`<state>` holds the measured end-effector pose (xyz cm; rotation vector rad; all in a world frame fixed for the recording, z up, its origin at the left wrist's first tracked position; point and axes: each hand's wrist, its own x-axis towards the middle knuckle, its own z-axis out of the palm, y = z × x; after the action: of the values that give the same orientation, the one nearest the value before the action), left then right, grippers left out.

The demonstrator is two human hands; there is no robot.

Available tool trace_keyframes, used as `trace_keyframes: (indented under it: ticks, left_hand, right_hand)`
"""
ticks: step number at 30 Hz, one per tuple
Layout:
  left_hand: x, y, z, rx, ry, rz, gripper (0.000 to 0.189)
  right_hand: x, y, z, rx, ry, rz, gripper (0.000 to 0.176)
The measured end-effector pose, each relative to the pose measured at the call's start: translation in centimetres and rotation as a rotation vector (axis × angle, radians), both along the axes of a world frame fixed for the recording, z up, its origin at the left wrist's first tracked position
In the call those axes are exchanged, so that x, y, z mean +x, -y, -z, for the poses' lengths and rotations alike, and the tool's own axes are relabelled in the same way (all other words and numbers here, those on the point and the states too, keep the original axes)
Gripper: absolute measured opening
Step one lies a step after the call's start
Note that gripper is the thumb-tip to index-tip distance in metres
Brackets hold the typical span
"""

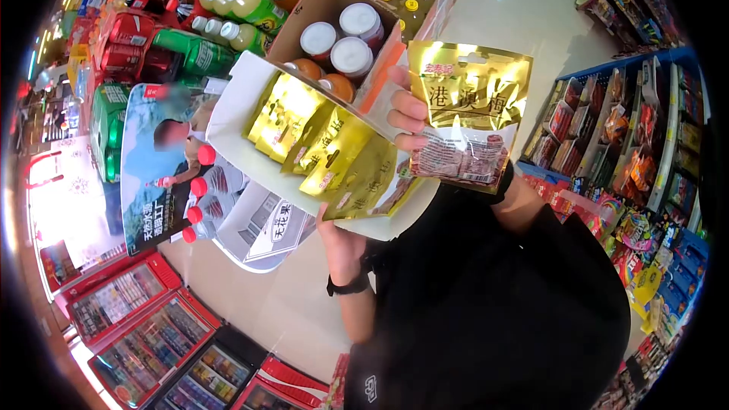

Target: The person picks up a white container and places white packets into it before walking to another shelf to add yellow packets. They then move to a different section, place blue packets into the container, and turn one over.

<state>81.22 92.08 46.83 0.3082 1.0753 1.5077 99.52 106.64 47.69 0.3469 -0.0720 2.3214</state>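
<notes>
My right hand [410, 112] holds up a gold snack packet [465, 118] with dark printed characters and a clear lower part showing reddish-brown pieces. Its fingers close over the packet's left edge. Below and left of it, a white open box [231, 118] lies tilted, with several matching gold packets [334, 152] lined up inside. My left hand [342, 247] grips the near edge of that box, thumb at the rim; its other fingers are mostly hidden underneath. A dark band circles the left wrist.
A cardboard carton [304, 7] of white-lidded jars [353, 57] stands behind the box. Drink bottles [247, 0] crowd the upper left, and red-capped bottles [216, 190] stand beside a printed board [152, 175]. Snack shelves [638, 129] line the right; red-framed cabinets [152, 334] stand lower left.
</notes>
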Motion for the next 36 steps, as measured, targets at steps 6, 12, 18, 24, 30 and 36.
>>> trace_keyframes:
  ticks: [6,12,18,24,30,36]
  left_hand:
    - [0.8,-0.3,0.1,0.054,-0.029,-0.045,0.047]
    - [0.2,-0.5,-1.0,-0.001,-0.176,-0.016,0.051]
    - [-0.2,-0.7,-1.2,-0.04,-0.129,-0.038,0.051]
    - [-0.1,-0.8,-1.7,-0.041,-0.178,0.011,0.052]
    - [-0.2,-0.5,-1.0,-0.011,-0.114,0.036,0.053]
    - [-0.2,-0.1,-0.4,-0.016,-0.101,0.056,0.056]
  right_hand:
    - [0.4,0.1,0.1,-0.079,0.029,-0.014,0.077]
    - [-0.4,-0.4,1.7,-0.064,-0.129,-0.021,0.081]
    - [0.1,0.2,0.9,-0.049,-0.077,0.019,0.082]
    - [0.7,0.8,0.5,-0.024,-0.005,0.069,0.082]
    - [1.9,1.0,-0.2,0.041,0.243,0.257,0.082]
    - [3.7,1.2,-0.7,0.354,0.66,0.471,0.054]
